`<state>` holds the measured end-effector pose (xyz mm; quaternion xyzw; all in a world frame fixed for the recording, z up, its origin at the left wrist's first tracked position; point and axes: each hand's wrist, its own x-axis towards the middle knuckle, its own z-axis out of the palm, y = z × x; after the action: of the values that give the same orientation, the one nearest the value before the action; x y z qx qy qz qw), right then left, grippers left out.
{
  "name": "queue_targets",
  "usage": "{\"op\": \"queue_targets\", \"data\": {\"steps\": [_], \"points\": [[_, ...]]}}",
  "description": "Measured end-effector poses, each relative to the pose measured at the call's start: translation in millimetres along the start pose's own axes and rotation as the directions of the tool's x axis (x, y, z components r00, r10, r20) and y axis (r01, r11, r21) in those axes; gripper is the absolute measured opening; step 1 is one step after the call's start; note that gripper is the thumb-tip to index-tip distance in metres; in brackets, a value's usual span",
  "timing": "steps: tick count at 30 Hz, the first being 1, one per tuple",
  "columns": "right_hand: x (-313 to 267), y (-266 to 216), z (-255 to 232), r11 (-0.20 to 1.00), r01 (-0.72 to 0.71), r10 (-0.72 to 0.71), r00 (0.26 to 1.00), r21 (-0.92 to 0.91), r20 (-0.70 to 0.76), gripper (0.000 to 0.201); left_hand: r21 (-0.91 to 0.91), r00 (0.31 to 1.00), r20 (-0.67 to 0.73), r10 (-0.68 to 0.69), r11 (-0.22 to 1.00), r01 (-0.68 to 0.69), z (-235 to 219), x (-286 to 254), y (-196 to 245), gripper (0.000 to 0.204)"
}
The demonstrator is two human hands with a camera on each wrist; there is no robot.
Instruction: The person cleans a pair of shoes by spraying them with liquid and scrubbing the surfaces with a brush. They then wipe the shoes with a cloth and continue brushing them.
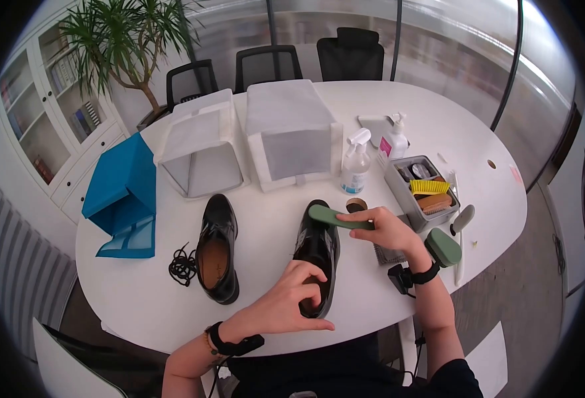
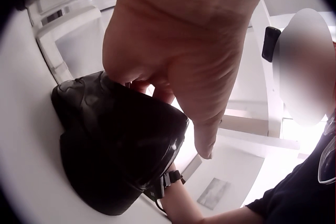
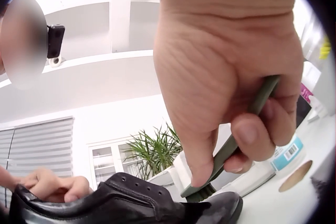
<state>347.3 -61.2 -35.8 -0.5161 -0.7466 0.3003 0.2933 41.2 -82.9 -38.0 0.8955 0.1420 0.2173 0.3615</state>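
A black leather shoe (image 1: 315, 247) stands on the white table, toe pointing away from me. My left hand (image 1: 282, 300) holds it at the heel end, fingers curled down into the opening and thumb stretched out. In the left wrist view the heel (image 2: 113, 145) shows below the palm. My right hand (image 1: 392, 231) grips a green-handled brush (image 1: 332, 217) that lies over the toe. Dark bristles (image 3: 202, 192) meet the toe area in the right wrist view, where bare eyelets (image 3: 137, 184) show. A matching shoe (image 1: 218, 219) stands to the left, beside a bundle of black laces (image 1: 183, 265).
Behind the shoes are two pale fabric boxes (image 1: 292, 132) and a blue box (image 1: 121, 186). A spray bottle (image 1: 356, 166), a pump bottle (image 1: 393, 140) and a grey bin of brushes (image 1: 405, 189) stand right. Near my right wrist lies a green oval-headed tool (image 1: 444, 247).
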Motion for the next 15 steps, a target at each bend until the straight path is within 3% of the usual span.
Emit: {"op": "queue_targets", "data": {"steps": [2, 4, 5, 6, 7, 8, 9, 11, 12, 14, 15], "points": [[0.1, 1.1, 0.8, 0.996, -0.081, 0.081, 0.997, -0.043, 0.002, 0.046, -0.010, 1.000, -0.008, -0.016, 1.000, 0.016, -4.1, -2.3, 2.1, 0.044], [0.6, 8.9, 4.5, 0.999, 0.047, -0.049, 0.998, -0.025, -0.048, 0.046, 0.045, 0.955, -0.288, -0.074, 0.995, 0.091, -10.9, -4.5, 2.7, 0.036], [1.0, 11.4, 5.6, 0.999, 0.043, -0.044, 0.998, -0.020, -0.051, 0.046, 0.043, 0.957, -0.281, -0.077, 0.995, 0.093, -14.5, -6.4, 0.8, 0.036], [1.9, 12.9, 6.0, 0.998, 0.055, -0.055, 0.997, -0.008, -0.052, 0.047, -0.157, 0.924, -0.287, -0.252, 0.964, 0.214, -18.4, -8.8, -2.4, 0.046], [2.0, 13.7, 6.3, 0.998, 0.068, -0.068, 0.996, 0.003, -0.053, 0.047, -0.351, 0.870, -0.259, -0.420, 0.880, 0.320, -21.6, -12.0, -6.6, 0.057], [1.8, 13.2, 6.2, 0.998, 0.067, -0.066, 0.996, 0.003, -0.053, 0.047, -0.210, 0.893, -0.148, -0.425, 0.896, 0.392, -23.3, -16.4, -16.4, 0.076], [1.8, 12.0, 5.5, 1.000, 0.003, -0.003, 0.998, -0.004, -0.061, 0.047, -0.211, 0.893, -0.149, -0.425, 0.896, 0.391, -24.1, -17.4, -19.5, 0.076], [1.6, 10.4, 4.6, 0.998, -0.060, 0.059, 0.996, -0.011, -0.067, 0.048, 0.008, 0.913, 0.125, -0.389, 0.920, 0.391, -24.8, -18.2, -22.4, 0.099], [1.3, 9.8, 4.7, 0.998, -0.063, 0.062, 0.997, -0.003, -0.049, 0.047, 0.006, 0.912, 0.124, -0.391, 0.919, 0.393, -27.3, -15.5, -16.1, 0.099], [1.9, 13.2, 7.6, 0.998, -0.066, 0.066, 0.997, 0.004, -0.031, 0.047, 0.059, 0.782, 0.365, -0.504, 0.851, 0.521, -33.7, -6.1, 1.8, 0.130], [3.9, 17.8, 11.7, 0.999, 0.038, -0.037, 0.998, 0.029, -0.050, 0.047, 0.059, 0.783, 0.366, -0.504, 0.852, 0.521, -32.9, -4.9, 1.7, 0.130]]}}
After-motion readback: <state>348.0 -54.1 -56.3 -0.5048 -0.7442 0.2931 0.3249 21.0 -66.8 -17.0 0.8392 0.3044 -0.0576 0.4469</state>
